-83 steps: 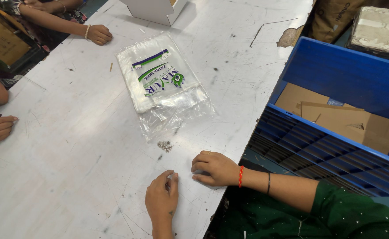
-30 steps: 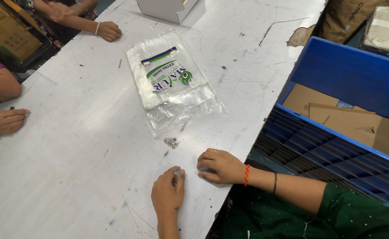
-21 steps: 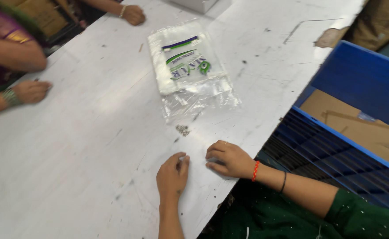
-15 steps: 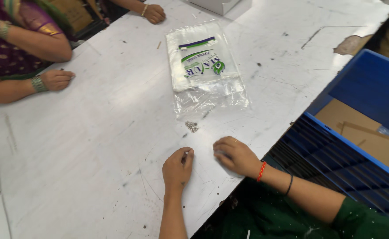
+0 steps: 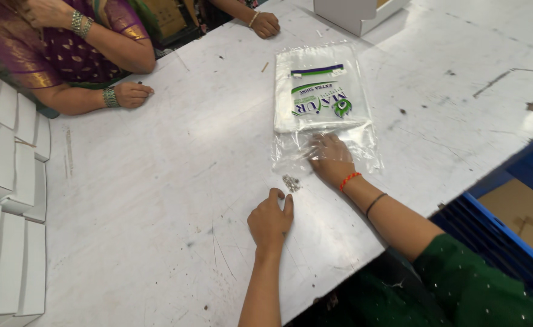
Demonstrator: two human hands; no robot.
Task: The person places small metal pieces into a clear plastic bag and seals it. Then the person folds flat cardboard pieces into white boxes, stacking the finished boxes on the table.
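Head view, looking down: a white worktable (image 5: 157,181) fills the frame. The right hand (image 5: 330,158) is laid flat, fingers spread, on the near, empty end of a clear plastic packet (image 5: 321,103); nothing is gripped, the film is only pressed down. The packet lies far of centre, right of the middle of the table, with folded white material and a green and blue printed label inside. The left hand (image 5: 271,219) is rested nearer, loosely curled with the thumb out, touching the table and holding nothing that can be seen. Between the two hands, just beside the left fingertips, a small heap of tiny metal pieces (image 5: 291,182) is seen.

The packet is judged light, limp and slippery; it is likely best taken by pinching the loose near edge. The tiny pieces are judged hard and easily scattered, so a fingertip pinch would suit.

At far left, another person's hand (image 5: 132,94) is rested on the table; white boxes (image 5: 3,175) are stacked along the left edge.
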